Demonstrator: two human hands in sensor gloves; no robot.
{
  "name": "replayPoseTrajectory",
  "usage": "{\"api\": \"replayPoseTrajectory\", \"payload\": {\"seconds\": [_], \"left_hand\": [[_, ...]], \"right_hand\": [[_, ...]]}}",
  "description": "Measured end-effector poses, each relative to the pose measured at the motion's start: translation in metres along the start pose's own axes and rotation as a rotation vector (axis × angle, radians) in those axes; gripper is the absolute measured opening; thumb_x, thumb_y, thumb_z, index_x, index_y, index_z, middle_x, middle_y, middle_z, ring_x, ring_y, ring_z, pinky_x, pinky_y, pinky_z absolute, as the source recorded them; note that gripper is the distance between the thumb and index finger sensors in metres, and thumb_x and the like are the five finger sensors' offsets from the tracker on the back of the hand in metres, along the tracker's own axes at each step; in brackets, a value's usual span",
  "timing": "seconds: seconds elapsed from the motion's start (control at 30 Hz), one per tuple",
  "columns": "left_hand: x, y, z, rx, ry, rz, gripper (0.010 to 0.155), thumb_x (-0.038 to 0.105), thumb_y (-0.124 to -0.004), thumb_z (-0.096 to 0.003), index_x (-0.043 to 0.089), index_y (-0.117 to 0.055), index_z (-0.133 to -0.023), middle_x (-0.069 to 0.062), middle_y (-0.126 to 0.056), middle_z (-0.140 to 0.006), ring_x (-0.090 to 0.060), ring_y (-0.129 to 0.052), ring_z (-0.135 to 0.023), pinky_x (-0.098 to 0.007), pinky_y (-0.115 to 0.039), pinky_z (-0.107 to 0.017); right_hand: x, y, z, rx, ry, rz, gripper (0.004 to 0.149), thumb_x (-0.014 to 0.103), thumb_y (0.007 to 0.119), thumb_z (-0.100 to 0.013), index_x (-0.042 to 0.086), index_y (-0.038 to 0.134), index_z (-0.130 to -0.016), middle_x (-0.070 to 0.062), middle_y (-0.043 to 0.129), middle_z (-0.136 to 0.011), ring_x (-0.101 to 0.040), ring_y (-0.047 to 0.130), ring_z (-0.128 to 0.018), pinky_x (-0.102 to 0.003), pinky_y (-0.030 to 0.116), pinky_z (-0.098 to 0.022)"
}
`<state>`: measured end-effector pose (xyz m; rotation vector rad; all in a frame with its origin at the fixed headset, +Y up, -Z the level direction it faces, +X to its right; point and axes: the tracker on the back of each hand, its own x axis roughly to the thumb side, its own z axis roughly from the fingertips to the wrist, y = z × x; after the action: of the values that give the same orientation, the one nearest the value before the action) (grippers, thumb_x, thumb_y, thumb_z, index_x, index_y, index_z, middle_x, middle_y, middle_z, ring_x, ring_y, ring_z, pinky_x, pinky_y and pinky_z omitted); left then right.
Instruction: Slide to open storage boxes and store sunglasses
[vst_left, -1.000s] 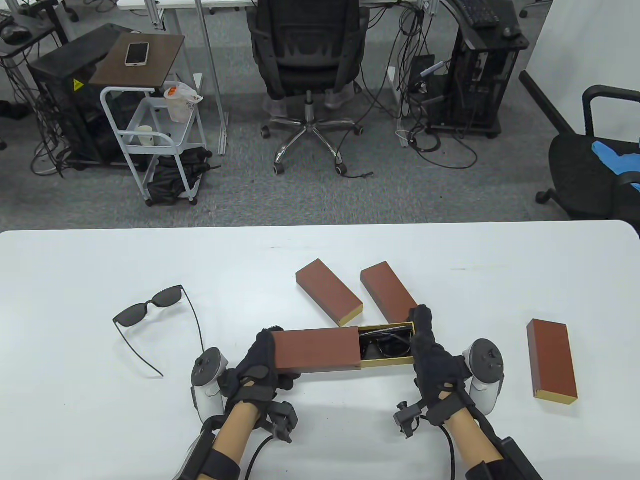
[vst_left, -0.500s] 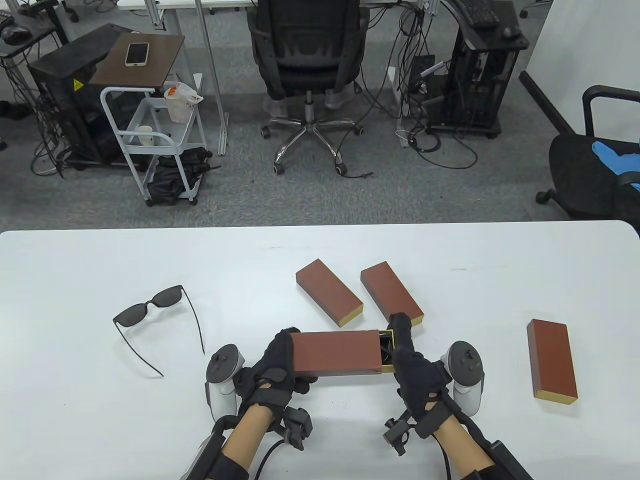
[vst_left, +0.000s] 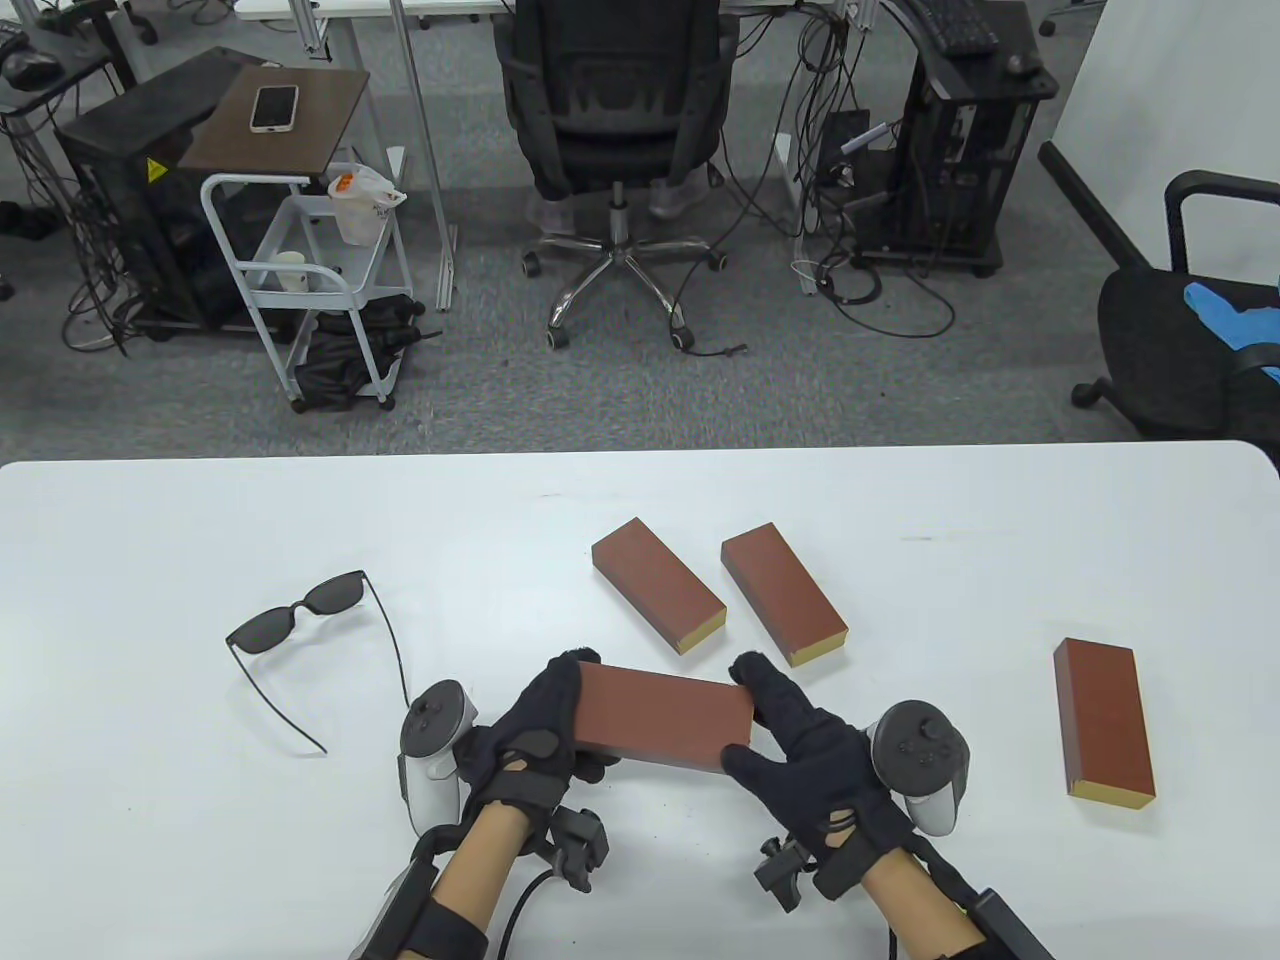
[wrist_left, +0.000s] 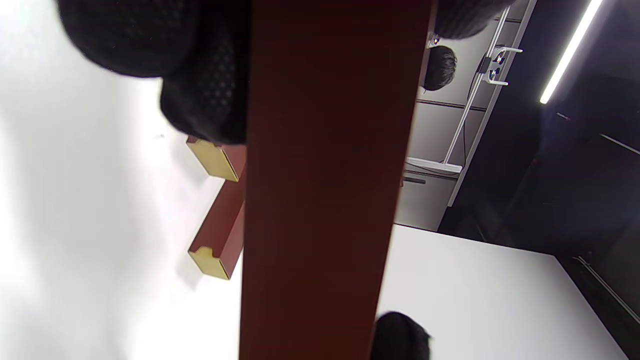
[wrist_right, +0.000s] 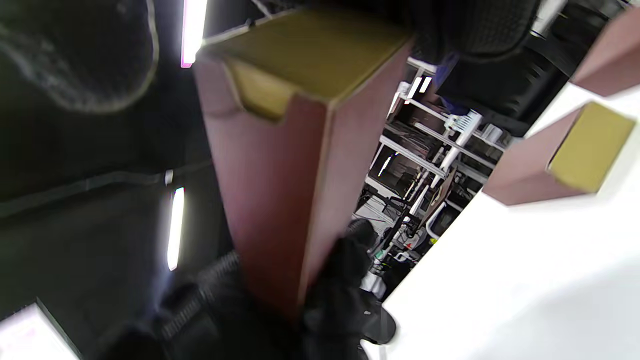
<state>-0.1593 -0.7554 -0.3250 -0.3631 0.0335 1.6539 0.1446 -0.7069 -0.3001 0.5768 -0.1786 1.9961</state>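
A reddish-brown storage box (vst_left: 665, 715) is held just above the white table (vst_left: 200, 820), its drawer pushed fully in. My left hand (vst_left: 555, 715) grips its left end. My right hand (vst_left: 762, 715) clasps the right end, fingers on the far corner and thumb on the near side. In the right wrist view the box (wrist_right: 280, 190) shows its gold drawer end flush with the sleeve. The left wrist view is filled by the box (wrist_left: 325, 200). Whatever is inside is hidden. A loose pair of black sunglasses (vst_left: 300, 620) lies open on the table to the left.
Two closed boxes (vst_left: 657, 585) (vst_left: 783, 593) lie at an angle just beyond the held one. A third closed box (vst_left: 1103, 717) lies to the right. Office chairs, a cart and cables stand on the floor past the table's far edge.
The drawer, open with dark sunglasses showing inside, has been pushed shut by my right hand moving left. The box has shifted slightly and tilted.
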Motion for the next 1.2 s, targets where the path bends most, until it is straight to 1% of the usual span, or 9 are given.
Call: {"api": "replayPoseTrajectory", "payload": {"seconds": [0.07, 0.13, 0.2, 0.33, 0.47, 0.67, 0.77, 0.9, 1.2], "left_hand": [[0.0, 0.003, 0.0, 0.009, -0.003, -0.013, 0.071, 0.065, -0.06, -0.0512, 0.021, -0.06, -0.108, -0.01, -0.094, -0.073, -0.025, -0.098, -0.044, -0.043, -0.082, -0.032], [0.005, 0.006, 0.0, 0.027, -0.014, -0.035, 0.071, 0.064, -0.059, -0.0503, 0.021, -0.062, -0.107, -0.012, -0.094, -0.071, -0.026, -0.097, -0.042, -0.044, -0.081, -0.031], [0.008, 0.009, 0.0, 0.015, -0.03, -0.099, 0.07, 0.064, -0.059, -0.0503, 0.022, -0.064, -0.107, -0.011, -0.095, -0.07, -0.025, -0.098, -0.04, -0.044, -0.082, -0.03], [0.007, 0.013, -0.002, 0.018, -0.02, -0.117, 0.071, 0.064, -0.061, -0.0498, 0.021, -0.067, -0.105, -0.013, -0.096, -0.068, -0.027, -0.098, -0.039, -0.045, -0.082, -0.029], [0.008, 0.016, -0.006, -0.007, -0.014, -0.251, 0.071, 0.06, -0.058, -0.0497, 0.019, -0.064, -0.107, -0.014, -0.095, -0.072, -0.029, -0.098, -0.043, -0.047, -0.081, -0.032], [0.019, 0.02, -0.002, 0.129, -0.07, -0.524, 0.067, 0.057, -0.064, -0.049, 0.02, -0.07, -0.104, -0.015, -0.094, -0.08, -0.033, -0.099, -0.054, -0.052, -0.081, -0.04], [0.03, 0.027, 0.005, 0.27, -0.149, -0.699, 0.062, 0.057, -0.067, -0.0483, 0.03, -0.071, -0.105, -0.013, -0.089, -0.09, -0.034, -0.098, -0.066, -0.052, -0.081, -0.047], [0.041, 0.029, 0.011, 0.364, -0.216, -0.861, 0.064, 0.057, -0.069, -0.0469, 0.026, -0.071, -0.103, -0.011, -0.086, -0.094, -0.035, -0.095, -0.074, -0.053, -0.079, -0.051], [0.048, 0.024, 0.011, 0.393, -0.245, -1.08, 0.065, 0.057, -0.071, -0.0459, 0.027, -0.071, -0.103, -0.01, -0.084, -0.097, -0.035, -0.093, -0.077, -0.055, -0.078, -0.053]], "right_hand": [[0.006, 0.004, 0.0, 0.009, -0.054, 0.142, 0.083, 0.061, 0.089, -0.026, 0.03, 0.053, -0.094, -0.007, 0.053, -0.105, -0.039, 0.06, -0.091, -0.05, 0.067, -0.063], [0.013, 0.007, 0.0, 0.022, -0.085, 0.25, 0.078, 0.059, 0.091, -0.025, 0.031, 0.06, -0.091, -0.008, 0.056, -0.103, -0.038, 0.066, -0.087, -0.048, 0.071, -0.059], [0.015, 0.01, -0.001, 0.02, -0.096, 0.278, 0.075, 0.057, 0.092, -0.024, 0.03, 0.066, -0.089, -0.009, 0.058, -0.102, -0.037, 0.071, -0.084, -0.047, 0.074, -0.056], [0.019, 0.017, 0.0, 0.067, -0.099, 0.349, 0.076, 0.056, 0.094, -0.024, 0.027, 0.066, -0.089, -0.013, 0.066, -0.097, -0.039, 0.076, -0.078, -0.048, 0.076, -0.052], [0.023, 0.027, -0.004, 0.161, -0.087, 0.561, 0.078, 0.058, 0.094, -0.024, 0.028, 0.064, -0.09, -0.012, 0.068, -0.096, -0.038, 0.084, -0.076, -0.048, 0.079, -0.052], [0.029, 0.037, -0.009, 0.18, -0.128, 0.717, 0.077, 0.06, 0.092, -0.025, 0.03, 0.063, -0.09, -0.015, 0.072, -0.092, -0.04, 0.09, -0.071, -0.048, 0.083, -0.051], [0.027, 0.038, -0.02, 0.156, -0.08, 0.785, 0.076, 0.06, 0.092, -0.026, 0.031, 0.064, -0.09, -0.017, 0.074, -0.09, -0.041, 0.091, -0.068, -0.047, 0.084, -0.049], [0.013, 0.046, -0.038, 0.178, 0.035, 0.86, 0.073, 0.06, 0.091, -0.027, 0.032, 0.065, -0.089, -0.019, 0.074, -0.089, -0.042, 0.092, -0.066, -0.047, 0.085, -0.047], [-0.01, 0.076, -0.062, 0.275, 0.219, 0.975, 0.069, 0.063, 0.088, -0.027, 0.034, 0.069, -0.086, -0.02, 0.076, -0.087, -0.04, 0.095, -0.064, -0.046, 0.087, -0.045]]}}
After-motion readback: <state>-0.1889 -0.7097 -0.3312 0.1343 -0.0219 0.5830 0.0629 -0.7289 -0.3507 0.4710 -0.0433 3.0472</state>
